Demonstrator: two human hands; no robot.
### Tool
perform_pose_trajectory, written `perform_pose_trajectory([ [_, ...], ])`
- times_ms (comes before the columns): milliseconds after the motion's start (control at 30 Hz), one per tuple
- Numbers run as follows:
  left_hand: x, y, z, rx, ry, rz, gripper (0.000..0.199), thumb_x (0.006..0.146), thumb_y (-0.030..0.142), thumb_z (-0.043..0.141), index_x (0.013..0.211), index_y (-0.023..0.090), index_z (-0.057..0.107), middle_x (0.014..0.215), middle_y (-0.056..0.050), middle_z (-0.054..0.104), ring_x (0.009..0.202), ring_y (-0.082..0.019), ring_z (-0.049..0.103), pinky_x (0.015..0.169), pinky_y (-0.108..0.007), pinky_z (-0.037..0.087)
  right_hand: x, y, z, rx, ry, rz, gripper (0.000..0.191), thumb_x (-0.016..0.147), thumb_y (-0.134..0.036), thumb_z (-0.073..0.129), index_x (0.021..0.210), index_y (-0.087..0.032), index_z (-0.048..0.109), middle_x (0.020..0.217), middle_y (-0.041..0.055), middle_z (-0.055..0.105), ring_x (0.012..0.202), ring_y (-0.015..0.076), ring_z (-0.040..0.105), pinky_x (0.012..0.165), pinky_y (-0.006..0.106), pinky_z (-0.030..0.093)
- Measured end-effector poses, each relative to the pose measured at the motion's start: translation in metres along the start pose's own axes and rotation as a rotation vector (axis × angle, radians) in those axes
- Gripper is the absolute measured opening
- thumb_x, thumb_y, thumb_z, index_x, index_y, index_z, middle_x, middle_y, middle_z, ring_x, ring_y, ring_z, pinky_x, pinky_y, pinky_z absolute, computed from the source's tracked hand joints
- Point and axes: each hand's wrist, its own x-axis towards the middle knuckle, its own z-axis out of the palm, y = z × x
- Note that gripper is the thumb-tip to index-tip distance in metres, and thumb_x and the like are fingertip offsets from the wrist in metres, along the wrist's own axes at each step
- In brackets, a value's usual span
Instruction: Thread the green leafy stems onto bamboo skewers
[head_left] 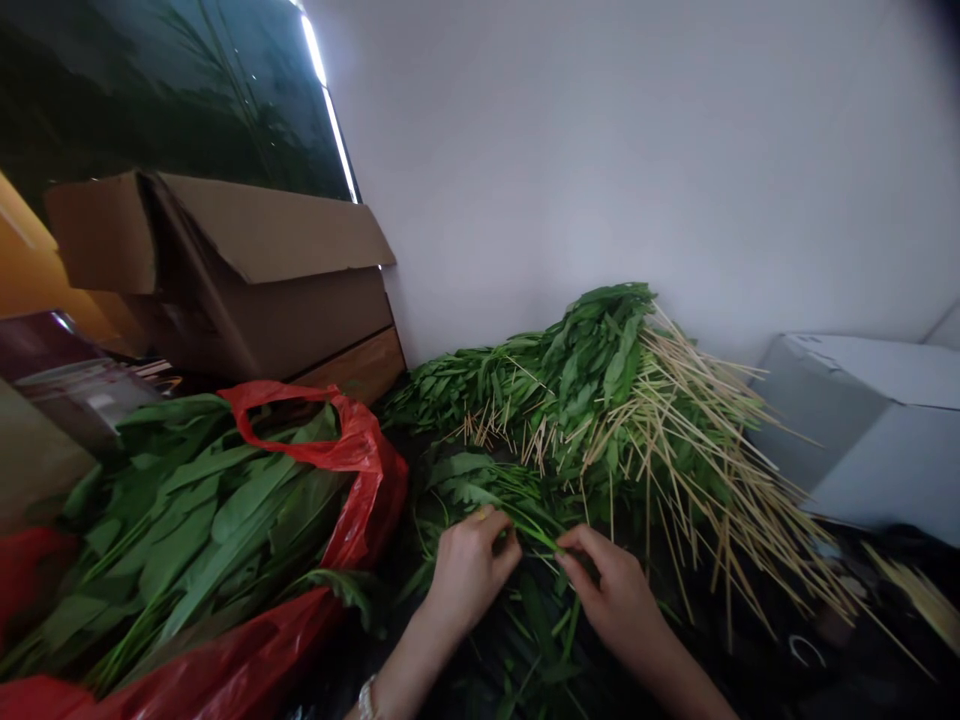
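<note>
Low in the middle of the head view, my left hand has its fingers curled against a green leafy stem. To its right, my right hand pinches the stem's other end between thumb and fingertips. More loose leaves and stems lie on the dark surface under and between my hands. Behind them rises a large pile of green leaves, with many thin pale sticks poking out of it toward the right and front.
At the left, a red plastic bag holds many large green leaves. An open cardboard box stands behind it. A white box is at the right, near the pale wall.
</note>
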Motion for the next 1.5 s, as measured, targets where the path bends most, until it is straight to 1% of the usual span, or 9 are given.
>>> perform_pose_trajectory([
  [200,0.012,-0.028,-0.032,-0.316,0.313,-0.455,0.018,0.078,0.022,0.048,0.07,0.016,0.062,0.055,0.002,0.055,0.05,-0.012,0.05,0.046,-0.021,0.036,0.004,0.004,-0.007,0.202,0.002,0.192,0.017,0.085,-0.037,0.049,0.08,-0.021,0.054,0.069,-0.001,0.059,0.064,0.0144,0.057,0.06,0.025,0.042],
  [333,0.009,-0.026,-0.062,-0.371,-0.148,-0.2,0.016,0.076,0.019,0.056,0.081,0.016,0.071,0.071,0.0,0.067,0.069,-0.015,0.06,0.066,-0.022,0.046,0.009,0.014,-0.013,0.447,-0.06,0.355,0.027,0.081,-0.047,0.052,0.082,-0.02,0.053,0.064,-0.0038,0.054,0.044,0.008,0.042,0.042,0.021,0.031],
  [367,0.007,-0.023,-0.065,-0.348,-0.173,-0.155,0.02,0.077,0.019,0.057,0.09,0.017,0.072,0.074,0.0,0.067,0.07,-0.015,0.061,0.068,-0.022,0.047,0.01,0.014,-0.013,0.482,-0.074,0.372,0.029,0.08,-0.049,0.053,0.082,-0.02,0.053,0.063,-0.0041,0.054,0.041,0.007,0.039,0.04,0.021,0.028],
  [533,0.007,-0.008,-0.055,-0.18,-0.051,0.064,0.023,0.088,0.026,0.054,0.105,0.022,0.07,0.08,-0.003,0.065,0.072,-0.013,0.06,0.067,-0.021,0.045,0.007,0.012,-0.01,0.486,-0.093,0.381,0.027,0.079,-0.047,0.054,0.081,-0.02,0.052,0.062,-0.0047,0.053,0.042,0.0064,0.037,0.039,0.02,0.027],
  [833,0.015,-0.01,-0.023,0.272,-0.218,0.288,0.021,0.092,0.024,0.048,0.102,0.023,0.065,0.09,-0.003,0.061,0.071,-0.013,0.062,0.06,-0.02,0.044,0.002,0.014,-0.006,0.345,-0.147,0.283,0.014,0.084,-0.033,0.05,0.082,-0.02,0.055,0.063,-0.0049,0.053,0.05,0.0091,0.045,0.047,0.021,0.035],
  [1067,0.014,-0.015,-0.02,0.295,-0.218,0.258,0.015,0.085,0.015,0.05,0.093,0.018,0.063,0.089,-0.004,0.06,0.072,-0.015,0.061,0.061,-0.022,0.044,0.004,0.012,-0.014,0.126,-0.157,0.181,0.017,0.082,-0.03,0.052,0.09,-0.021,0.063,0.083,0.001,0.067,0.079,0.0171,0.062,0.071,0.027,0.045],
  [1200,0.015,-0.024,-0.013,0.111,-0.153,0.128,0.015,0.082,0.013,0.048,0.083,0.018,0.062,0.084,-0.003,0.059,0.071,-0.014,0.059,0.064,-0.022,0.043,0.004,0.009,-0.014,0.071,-0.173,0.133,0.021,0.085,-0.031,0.048,0.09,-0.021,0.066,0.078,0.0007,0.068,0.074,0.0171,0.064,0.071,0.028,0.045],
  [1367,0.032,-0.05,-0.028,-0.212,0.23,-0.206,0.017,0.081,0.017,0.045,0.071,0.017,0.058,0.071,-0.002,0.058,0.071,-0.016,0.056,0.068,-0.026,0.042,0.006,0.015,-0.019,0.056,-0.142,0.154,0.022,0.086,-0.032,0.048,0.088,-0.021,0.067,0.075,0.0009,0.068,0.07,0.0174,0.064,0.064,0.027,0.047],
  [1500,0.04,-0.05,-0.04,-0.23,0.228,-0.173,0.023,0.088,0.025,0.039,0.077,0.019,0.057,0.077,-0.002,0.053,0.076,-0.017,0.053,0.071,-0.028,0.041,0.007,0.019,-0.021,0.035,-0.106,0.1,0.021,0.087,-0.032,0.05,0.093,-0.022,0.068,0.088,0.0022,0.069,0.083,0.0183,0.065,0.075,0.028,0.048],
])
